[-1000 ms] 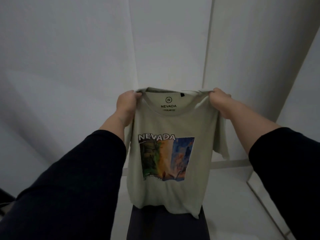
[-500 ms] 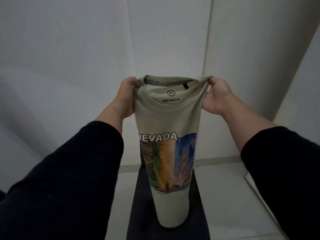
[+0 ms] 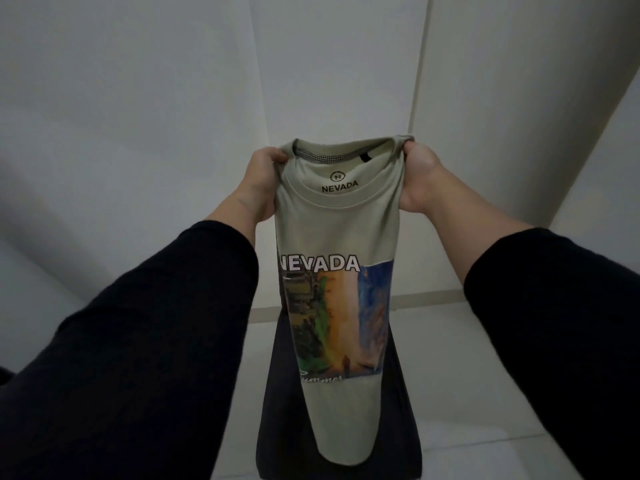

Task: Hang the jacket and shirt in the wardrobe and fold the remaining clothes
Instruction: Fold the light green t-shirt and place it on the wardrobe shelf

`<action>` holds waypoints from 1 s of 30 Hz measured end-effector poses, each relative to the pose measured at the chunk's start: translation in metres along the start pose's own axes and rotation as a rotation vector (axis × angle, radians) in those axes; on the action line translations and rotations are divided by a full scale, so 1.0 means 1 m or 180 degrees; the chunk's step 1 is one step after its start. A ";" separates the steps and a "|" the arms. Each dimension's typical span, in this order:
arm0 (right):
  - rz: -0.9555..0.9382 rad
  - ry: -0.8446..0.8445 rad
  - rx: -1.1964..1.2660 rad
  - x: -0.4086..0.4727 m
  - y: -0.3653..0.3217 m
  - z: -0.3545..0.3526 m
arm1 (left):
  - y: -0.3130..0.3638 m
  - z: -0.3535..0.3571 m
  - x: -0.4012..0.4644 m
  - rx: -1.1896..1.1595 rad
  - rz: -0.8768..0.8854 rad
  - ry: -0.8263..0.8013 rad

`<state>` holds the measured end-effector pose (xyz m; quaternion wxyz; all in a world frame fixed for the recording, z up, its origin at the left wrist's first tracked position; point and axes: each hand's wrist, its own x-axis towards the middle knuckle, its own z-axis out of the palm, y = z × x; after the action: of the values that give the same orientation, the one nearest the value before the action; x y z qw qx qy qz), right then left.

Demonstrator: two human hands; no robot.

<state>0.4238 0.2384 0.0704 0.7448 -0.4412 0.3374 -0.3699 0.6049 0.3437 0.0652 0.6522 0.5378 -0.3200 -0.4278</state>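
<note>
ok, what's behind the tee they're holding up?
A dark garment shows past both edges of the tee, against white panels. Its middle is covered, so its type is unclear.

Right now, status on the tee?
Both hands, left and right, grip the Nevada T-shirt at its shoulders. Sides tucked behind. Dark garment lies below.

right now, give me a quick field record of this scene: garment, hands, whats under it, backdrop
garment: pale green t-shirt with NEVADA print, held up, sides folded back so it hangs narrow
left hand: left hand grips the shirt's left shoulder
right hand: right hand grips the right shoulder
below: dark garment lying flat on a white surface
backdrop: plain white walls
</note>
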 end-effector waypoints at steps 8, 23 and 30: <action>-0.0209 0.0000 0.0374 0.031 -0.011 0.013 | 0.015 0.014 0.029 -0.0327 0.0131 -0.0362; 0.0527 -0.0101 0.0298 -0.059 0.125 -0.036 | -0.108 -0.018 -0.072 -0.0297 -0.0782 -0.0257; 0.1209 0.0127 0.0149 -0.148 0.231 -0.088 | -0.214 -0.021 -0.177 -0.0340 -0.1345 0.0098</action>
<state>0.3356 0.4067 -0.1468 0.8044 -0.3448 0.4206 -0.2391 0.5015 0.5006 -0.1409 0.5804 0.5640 -0.1671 -0.5631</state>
